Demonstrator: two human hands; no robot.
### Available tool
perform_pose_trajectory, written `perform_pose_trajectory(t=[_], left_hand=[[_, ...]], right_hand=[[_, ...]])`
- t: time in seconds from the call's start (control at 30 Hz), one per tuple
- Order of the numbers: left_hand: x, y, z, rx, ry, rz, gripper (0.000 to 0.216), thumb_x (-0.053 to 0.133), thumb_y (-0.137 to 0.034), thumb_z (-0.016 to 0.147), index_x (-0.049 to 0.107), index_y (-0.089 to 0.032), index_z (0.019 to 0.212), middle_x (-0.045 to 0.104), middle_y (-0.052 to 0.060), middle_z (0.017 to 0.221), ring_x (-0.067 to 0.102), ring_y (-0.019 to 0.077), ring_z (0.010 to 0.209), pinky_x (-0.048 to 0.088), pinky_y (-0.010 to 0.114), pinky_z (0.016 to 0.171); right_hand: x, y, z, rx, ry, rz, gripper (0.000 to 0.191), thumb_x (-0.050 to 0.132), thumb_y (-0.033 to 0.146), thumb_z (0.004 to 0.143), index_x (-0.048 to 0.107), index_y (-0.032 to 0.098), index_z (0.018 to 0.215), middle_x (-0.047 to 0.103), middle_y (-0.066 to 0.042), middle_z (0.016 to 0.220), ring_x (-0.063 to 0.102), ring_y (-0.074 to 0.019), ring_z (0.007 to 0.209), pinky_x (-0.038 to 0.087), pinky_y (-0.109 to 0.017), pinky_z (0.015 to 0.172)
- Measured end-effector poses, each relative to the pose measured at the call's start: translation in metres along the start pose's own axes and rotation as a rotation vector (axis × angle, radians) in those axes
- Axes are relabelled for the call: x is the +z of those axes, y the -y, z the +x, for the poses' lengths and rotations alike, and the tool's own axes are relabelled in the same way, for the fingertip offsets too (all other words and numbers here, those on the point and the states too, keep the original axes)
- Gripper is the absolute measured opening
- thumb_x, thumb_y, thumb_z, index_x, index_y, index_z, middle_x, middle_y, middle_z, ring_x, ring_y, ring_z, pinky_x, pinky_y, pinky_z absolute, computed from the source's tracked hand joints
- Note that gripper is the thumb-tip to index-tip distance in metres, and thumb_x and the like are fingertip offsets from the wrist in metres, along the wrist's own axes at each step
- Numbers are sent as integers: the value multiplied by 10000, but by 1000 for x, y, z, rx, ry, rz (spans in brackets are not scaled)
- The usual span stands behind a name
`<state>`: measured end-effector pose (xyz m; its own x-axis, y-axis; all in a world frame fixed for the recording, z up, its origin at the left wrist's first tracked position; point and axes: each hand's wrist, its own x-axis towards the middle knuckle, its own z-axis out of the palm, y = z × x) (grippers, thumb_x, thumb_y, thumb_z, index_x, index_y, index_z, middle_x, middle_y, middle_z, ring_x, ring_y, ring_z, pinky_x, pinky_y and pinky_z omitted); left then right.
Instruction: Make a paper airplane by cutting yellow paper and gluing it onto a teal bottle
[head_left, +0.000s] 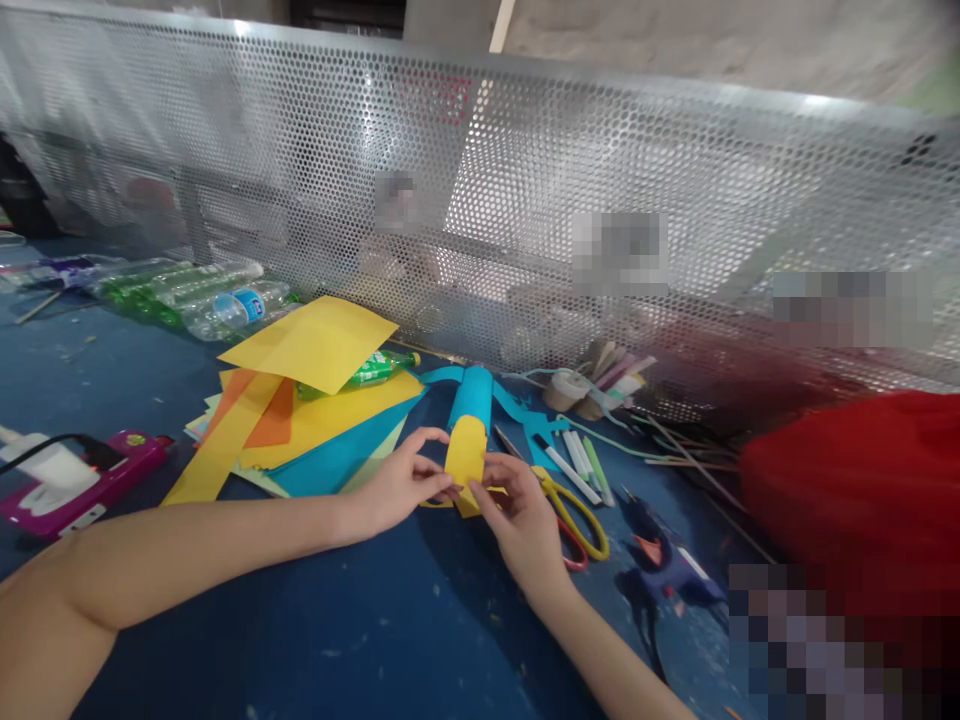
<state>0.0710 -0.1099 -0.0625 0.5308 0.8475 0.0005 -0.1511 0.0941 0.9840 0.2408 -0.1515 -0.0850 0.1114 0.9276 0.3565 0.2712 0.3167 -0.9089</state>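
A bottle wrapped in blue paper (472, 392) lies on the blue table (360, 630), its near end covered by a yellow paper strip (465, 455). My left hand (401, 485) pinches the left edge of that yellow strip with thumb and fingers. My right hand (521, 520) grips the strip's right and lower edge, fingers closed on it. Both hands meet at the near end of the bottle. Blue paper cut-outs (525, 410) spread out beside the bottle.
Yellow, orange and blue paper sheets (315, 350) lie stacked at left over a green bottle (375, 372). Scissors (574, 515), markers (574, 460), a glue gun (664, 560), tape rolls (566, 390), plastic bottles (202, 300), a pink phone (82, 480), red cloth (862, 490), perforated metal screen (525, 180) behind.
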Motion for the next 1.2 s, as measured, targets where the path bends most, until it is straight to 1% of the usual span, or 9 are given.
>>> perform_pose_trajectory(t=[0.13, 0.27, 0.43, 0.6, 0.73, 0.83, 0.97, 1.1, 1.2], left_hand=[[0, 1, 0, 22, 25, -4, 356, 575, -141, 818, 413, -202, 1129, 663, 19, 770, 673, 165, 779, 536, 338, 785], [0, 3, 1, 26, 44, 16, 380, 574, -143, 819, 402, -211, 1151, 652, 7, 768, 665, 158, 776, 530, 350, 797], [0, 3, 0, 28, 67, 18, 396, 574, -172, 830, 391, -222, 1177, 650, 4, 775, 658, 158, 786, 519, 372, 816], [0, 4, 0, 69, 93, 46, 427, 600, -206, 818, 401, -230, 1194, 652, 11, 797, 653, 171, 811, 506, 379, 831], [-2, 9, 1, 98, 107, 80, 444, 601, -218, 814, 404, -236, 1211, 646, 6, 799, 654, 174, 793, 510, 370, 804], [-3, 12, 2, 112, 117, 84, 434, 593, -224, 819, 407, -237, 1211, 643, 5, 806, 656, 173, 784, 512, 367, 794], [-3, 12, 2, 125, 121, 92, 414, 588, -241, 826, 417, -236, 1203, 643, 7, 807, 659, 179, 798, 514, 373, 800], [-1, 10, 1, 74, 89, 53, 337, 602, -253, 818, 448, -222, 1116, 636, 3, 801, 664, 179, 819, 510, 380, 830], [-1, 9, 2, 44, 63, 13, 268, 610, -255, 812, 459, -214, 1029, 640, 8, 812, 665, 175, 813, 511, 371, 830]], right_hand=[[0, 6, 0, -18, 42, -38, 434, 612, 308, 830, 455, 279, 1233, 631, -1, 837, 634, -167, 765, 547, -276, 649], [-1, 11, 0, -20, 65, -38, 531, 587, 291, 842, 377, 268, 1329, 620, -4, 838, 627, -165, 753, 550, -281, 643], [0, 11, 0, -14, 80, -51, 557, 586, 302, 835, 373, 257, 1348, 617, -18, 858, 621, -174, 747, 555, -300, 630], [0, 11, -1, -5, 67, -73, 641, 594, 336, 831, 292, 256, 1390, 613, -59, 983, 621, -199, 793, 559, -345, 662], [0, 11, -1, 24, 89, -56, 564, 603, 352, 822, 357, 252, 1319, 608, -51, 964, 621, -198, 801, 555, -332, 660], [0, 11, -1, 29, 75, -39, 489, 609, 358, 815, 398, 249, 1242, 610, -47, 967, 625, -192, 798, 557, -320, 651], [0, 10, 0, 48, 51, -3, 439, 628, 349, 805, 393, 255, 1164, 610, -32, 943, 626, -176, 768, 563, -307, 634], [-1, 7, 2, 68, -4, 85, 491, 687, 342, 756, 361, 265, 1115, 615, -11, 895, 620, -175, 752, 567, -289, 591], [-1, 8, 3, 59, -8, 47, 395, 701, 350, 741, 432, 248, 1011, 611, -16, 885, 618, -175, 762, 547, -265, 578]])
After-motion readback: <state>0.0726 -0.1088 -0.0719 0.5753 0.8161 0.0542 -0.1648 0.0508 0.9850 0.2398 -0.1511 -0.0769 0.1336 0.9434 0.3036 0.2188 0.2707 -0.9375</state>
